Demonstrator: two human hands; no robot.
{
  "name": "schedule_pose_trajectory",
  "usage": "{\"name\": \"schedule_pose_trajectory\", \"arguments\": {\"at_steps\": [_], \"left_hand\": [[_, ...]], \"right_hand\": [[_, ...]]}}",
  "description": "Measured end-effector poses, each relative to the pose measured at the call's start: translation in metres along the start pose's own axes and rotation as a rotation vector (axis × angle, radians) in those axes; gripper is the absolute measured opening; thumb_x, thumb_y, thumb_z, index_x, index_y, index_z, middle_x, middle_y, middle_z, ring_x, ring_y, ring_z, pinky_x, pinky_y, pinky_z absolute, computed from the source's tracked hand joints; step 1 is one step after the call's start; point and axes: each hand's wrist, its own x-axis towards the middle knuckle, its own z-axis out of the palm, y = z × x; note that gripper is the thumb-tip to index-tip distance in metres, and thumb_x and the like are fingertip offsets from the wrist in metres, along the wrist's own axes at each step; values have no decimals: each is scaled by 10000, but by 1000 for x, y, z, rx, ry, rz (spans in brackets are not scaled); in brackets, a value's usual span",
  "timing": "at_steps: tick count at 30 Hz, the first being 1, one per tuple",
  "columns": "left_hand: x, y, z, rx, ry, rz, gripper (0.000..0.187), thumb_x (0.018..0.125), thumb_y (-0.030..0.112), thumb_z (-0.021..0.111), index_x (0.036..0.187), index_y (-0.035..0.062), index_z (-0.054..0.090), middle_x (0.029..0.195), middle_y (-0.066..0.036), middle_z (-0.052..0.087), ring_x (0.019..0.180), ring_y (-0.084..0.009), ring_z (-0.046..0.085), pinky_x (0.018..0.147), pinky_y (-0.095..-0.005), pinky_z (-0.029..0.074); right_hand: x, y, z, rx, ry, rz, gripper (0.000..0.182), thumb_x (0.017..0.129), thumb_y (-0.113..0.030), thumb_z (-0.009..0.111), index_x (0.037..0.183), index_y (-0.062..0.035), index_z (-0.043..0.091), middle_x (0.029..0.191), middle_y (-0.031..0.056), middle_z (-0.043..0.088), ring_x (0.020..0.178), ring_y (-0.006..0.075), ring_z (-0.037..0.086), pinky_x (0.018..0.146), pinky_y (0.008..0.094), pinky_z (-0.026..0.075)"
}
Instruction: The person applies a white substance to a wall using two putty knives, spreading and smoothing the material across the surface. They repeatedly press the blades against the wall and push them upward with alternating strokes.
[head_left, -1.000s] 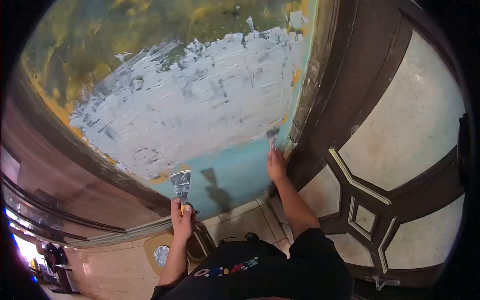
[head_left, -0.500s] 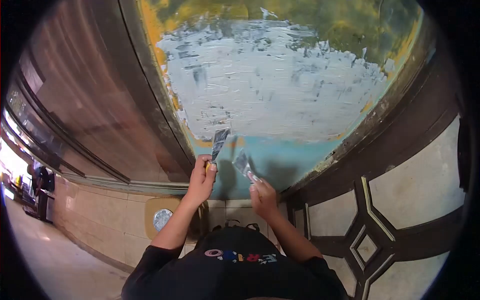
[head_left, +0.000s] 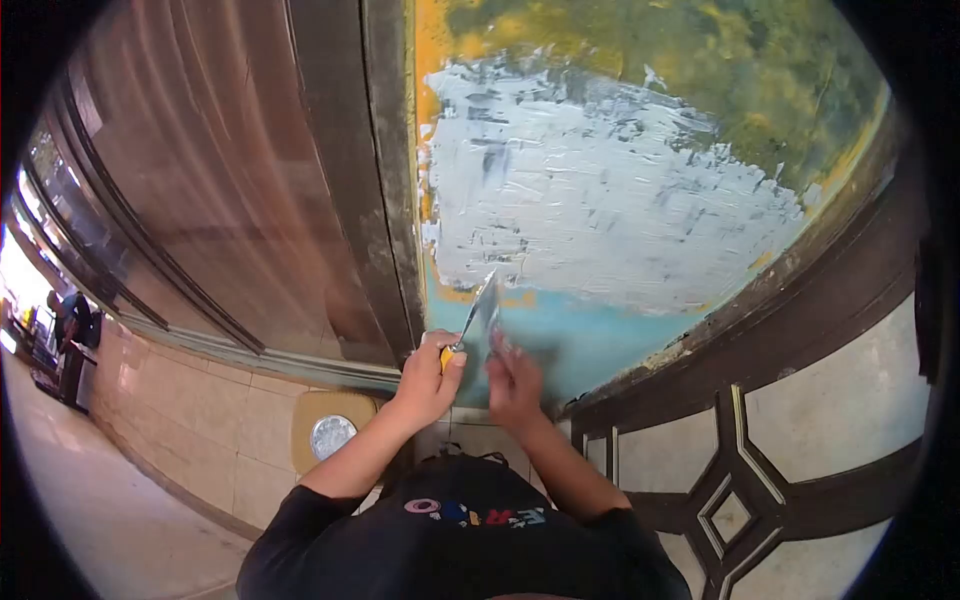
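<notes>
My left hand [head_left: 428, 378] grips a putty knife [head_left: 470, 318] by its yellow handle, blade tilted up toward the wall. My right hand [head_left: 514, 384] holds a second putty knife [head_left: 493, 322] whose blade meets the first one, the two blades pressed together just in front of the teal strip of wall. Above them spreads a wide patch of grey-white filler [head_left: 600, 210] on a wall panel with yellow-green old paint [head_left: 700, 70] higher up.
A dark wooden frame post [head_left: 370, 200] borders the panel on the left, with brown panelling [head_left: 200, 200] beyond. A dark door with pale glass panes [head_left: 820, 420] stands to the right. On the tiled floor sits a tan tray holding a round tin [head_left: 330, 435]. A person stands far left [head_left: 70, 320].
My right hand came off the wall's right edge and moved left to meet the left hand; the two blades are now together. My view has swung left along the wall.
</notes>
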Motion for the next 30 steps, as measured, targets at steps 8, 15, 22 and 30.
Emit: {"name": "schedule_pose_trajectory", "arguments": {"at_steps": [8, 15, 22, 30], "left_hand": [[41, 3, -44, 94, -17, -6, 237, 881, 102, 542, 1093, 1, 513, 957, -162, 522, 795, -354, 547, 726, -382, 454], [54, -7, -54, 190, -99, 47, 275, 831, 127, 642, 1077, 25, 572, 962, -144, 538, 803, -326, 589, 671, -368, 489], [37, -14, -28, 253, -311, 180, 290, 808, 139, 656, 1091, 109, 599, 958, -106, 538, 822, -310, 592, 673, -394, 492], [23, -48, -48, 33, -189, -104, 268, 834, 154, 656, 1046, 24, 559, 853, -161, 593, 754, -322, 601, 669, -358, 482]], "right_hand": [[28, -2, -38, 18, 31, 56, 312, 904, -34, 484, 1200, 9, 570, 706, 94, 560, 582, 171, 527, 561, 292, 449], [15, -16, -52, -365, -47, -15, 422, 794, 6, 584, 1189, -137, 619, 780, 87, 588, 614, 251, 562, 562, 303, 465], [58, -55, -40, -390, -34, 185, 421, 816, -15, 585, 1214, -152, 604, 763, 87, 573, 607, 235, 566, 560, 319, 474], [-21, 44, 3, -257, 165, 180, 372, 928, -93, 446, 1275, 39, 467, 1039, 226, 582, 855, 384, 568, 775, 436, 459]]}}
